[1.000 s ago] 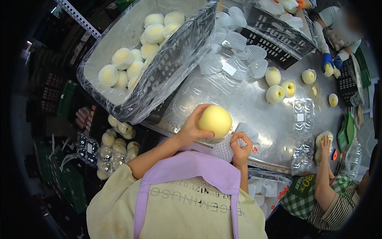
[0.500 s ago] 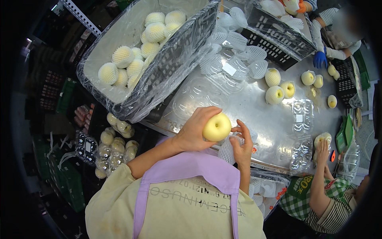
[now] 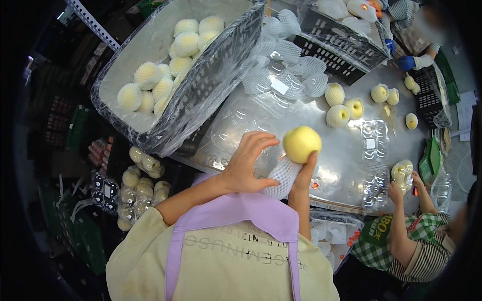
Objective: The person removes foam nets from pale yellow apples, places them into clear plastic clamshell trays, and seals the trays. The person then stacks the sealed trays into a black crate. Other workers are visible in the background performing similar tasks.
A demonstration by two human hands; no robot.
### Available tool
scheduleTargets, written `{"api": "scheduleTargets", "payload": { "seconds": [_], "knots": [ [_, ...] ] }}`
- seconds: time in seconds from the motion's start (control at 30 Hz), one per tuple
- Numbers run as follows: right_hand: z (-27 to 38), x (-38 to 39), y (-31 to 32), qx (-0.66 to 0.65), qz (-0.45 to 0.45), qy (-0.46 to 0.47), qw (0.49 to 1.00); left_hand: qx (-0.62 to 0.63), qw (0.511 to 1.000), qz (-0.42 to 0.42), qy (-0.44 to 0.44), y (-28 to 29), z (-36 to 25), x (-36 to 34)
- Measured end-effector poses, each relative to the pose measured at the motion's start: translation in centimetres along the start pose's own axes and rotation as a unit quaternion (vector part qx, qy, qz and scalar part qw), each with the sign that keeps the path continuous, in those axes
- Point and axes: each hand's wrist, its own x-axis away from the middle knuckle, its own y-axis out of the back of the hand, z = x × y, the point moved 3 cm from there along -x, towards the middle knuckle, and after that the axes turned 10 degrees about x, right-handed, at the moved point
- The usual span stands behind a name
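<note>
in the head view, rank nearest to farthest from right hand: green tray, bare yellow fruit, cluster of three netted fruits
1. Bare yellow fruit: against the right hand
2. Cluster of three netted fruits: ahead, rightward
3. Green tray: far right

Behind the yellow fruit [image 3: 302, 144] and the white foam net [image 3: 282, 176], my right grip [image 3: 303, 179] is hiding most of its fingers. The large lined crate [image 3: 216, 75] and, farther right, the black crate [image 3: 331, 56] are running past the top edge. At upper right, a co-worker's face [image 3: 433, 24] is blurring; at lower right, another person [image 3: 420, 251] is losing their head to the dark rim. Along the far left, shadow is obscuring the green crates [image 3: 80, 246].
</note>
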Motion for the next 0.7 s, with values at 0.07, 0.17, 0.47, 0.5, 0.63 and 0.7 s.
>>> {"api": "scheduleTargets", "payload": {
  "seconds": [0.07,0.17,0.47,0.5,0.63,0.7],
  "knots": [
    [1.6,-0.5,-0.6,-0.021,-0.040,0.055,0.998,0.008,0.999,0.038,-0.006,-0.5,0.6,0.5],
    [2.9,-0.9,-0.7,-0.046,-0.099,0.088,0.990,-0.010,0.998,0.066,-0.024,-1.4,0.7,1.1],
    [1.1,-0.8,-0.6,-0.047,-0.108,0.091,0.989,0.277,0.939,-0.013,0.203,-3.7,5.4,2.2],
    [1.0,-0.8,-0.4,-0.026,-0.103,0.103,0.989,0.311,0.921,-0.043,0.229,-3.4,5.7,2.2],
    [0.4,-0.7,2.4,0.061,-0.029,0.147,0.987,0.309,0.897,-0.161,0.272,-0.2,6.0,1.0],
    [0.3,0.2,3.2,0.095,0.044,0.151,0.983,0.228,0.920,-0.229,0.222,1.0,7.1,0.5]
  ]
}}
